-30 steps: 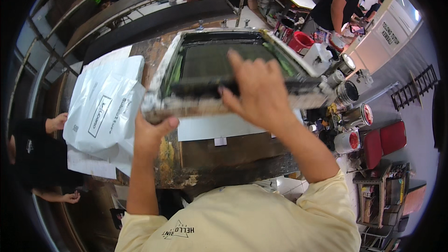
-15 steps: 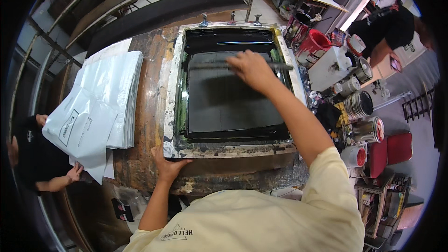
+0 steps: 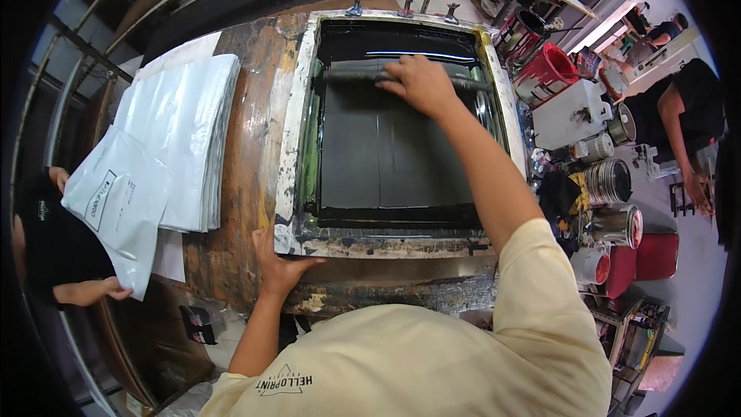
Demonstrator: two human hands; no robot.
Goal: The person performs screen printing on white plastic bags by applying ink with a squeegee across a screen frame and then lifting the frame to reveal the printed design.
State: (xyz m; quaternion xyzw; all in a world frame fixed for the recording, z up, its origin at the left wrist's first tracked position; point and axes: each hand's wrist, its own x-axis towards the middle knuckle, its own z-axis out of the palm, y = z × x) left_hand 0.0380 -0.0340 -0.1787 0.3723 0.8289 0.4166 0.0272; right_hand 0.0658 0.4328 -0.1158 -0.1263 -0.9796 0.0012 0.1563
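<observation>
A wooden-framed printing screen (image 3: 386, 247) lies on the worktable, with dark, inked mesh inside its rim. Across the far part of the mesh runs a long dark squeegee (image 3: 351, 76). My right hand (image 3: 419, 85) is closed around the middle of this squeegee, the arm reaching over the screen. At the near left corner of the frame, my left hand (image 3: 282, 266) grips the wood, thumb along the near edge and fingers up the side. Black ink glistens along the far end of the mesh. What lies under the screen is hidden.
A stack of white plastic bags (image 3: 193, 139) sits left on the stained wooden table (image 3: 243, 116). There a co-worker holds a printed white bag (image 3: 116, 193). Paint cans, a red bucket (image 3: 546, 66) and a white jerrycan (image 3: 571, 113) crowd the right side. Clamps (image 3: 405, 6) line the far edge.
My right hand and the squeegee have moved slightly farther away over the mesh. My left hand keeps its grip on the corner. The person at right has shifted, and the view has tilted slightly.
</observation>
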